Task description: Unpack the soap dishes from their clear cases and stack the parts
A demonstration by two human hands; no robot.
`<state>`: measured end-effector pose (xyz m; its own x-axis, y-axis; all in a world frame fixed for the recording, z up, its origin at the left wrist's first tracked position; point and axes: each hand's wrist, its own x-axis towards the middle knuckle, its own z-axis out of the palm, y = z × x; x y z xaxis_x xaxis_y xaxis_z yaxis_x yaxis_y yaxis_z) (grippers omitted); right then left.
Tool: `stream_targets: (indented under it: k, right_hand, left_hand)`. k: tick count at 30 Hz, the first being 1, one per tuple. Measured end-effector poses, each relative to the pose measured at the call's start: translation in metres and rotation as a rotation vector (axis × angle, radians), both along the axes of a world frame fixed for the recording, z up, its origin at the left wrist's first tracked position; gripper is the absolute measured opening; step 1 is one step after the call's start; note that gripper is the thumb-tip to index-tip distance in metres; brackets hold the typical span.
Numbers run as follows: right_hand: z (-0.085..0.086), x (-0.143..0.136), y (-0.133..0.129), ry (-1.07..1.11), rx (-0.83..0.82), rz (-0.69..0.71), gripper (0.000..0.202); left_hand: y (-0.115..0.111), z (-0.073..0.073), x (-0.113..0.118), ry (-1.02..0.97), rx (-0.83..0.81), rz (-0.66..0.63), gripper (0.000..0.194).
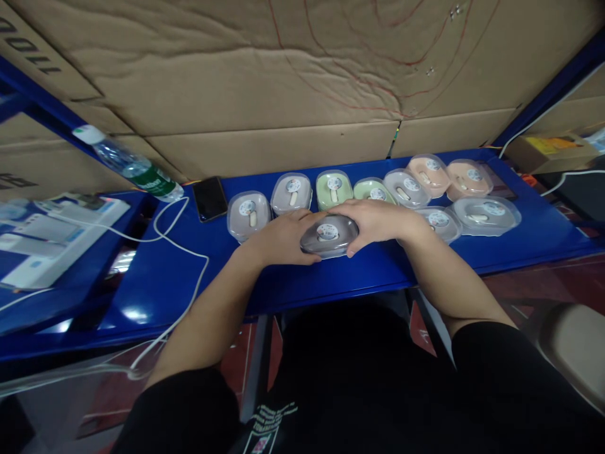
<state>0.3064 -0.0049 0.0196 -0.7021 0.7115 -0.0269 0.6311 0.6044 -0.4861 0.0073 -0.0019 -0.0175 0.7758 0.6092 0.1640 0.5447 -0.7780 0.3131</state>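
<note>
Apparently the step is handling one box point(328, 234) — left hand point(286, 238) and right hand point(375, 221) cup its ends, holding it between them; whether it touches the table point(340, 277), I cannot tell; other boxes point(334, 189) sit beyond them — moving it calls for even pressure.

A green-labelled plastic bottle point(135, 167) with a white cap stands at the back left of a blue worktop point(146, 287), near a dark phone point(210, 198) lying flat. A white cable point(206, 271) loops beside the bottle and trails past the front edge. Cardboard point(212, 82) marked with red lines rises behind; a beige seat point(576, 350) shows at lower right above a red floor point(567, 279).
</note>
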Motion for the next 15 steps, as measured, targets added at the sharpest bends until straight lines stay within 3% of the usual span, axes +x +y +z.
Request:
stream_targets:
  k: [15]
  right_hand:
    - [0.0017,-0.0039,-0.0014,-0.017,0.010,-0.035,0.099]
  left_hand:
    - [0.0029,0.0038,0.0013,-0.007,-0.028,0.006,0.096]
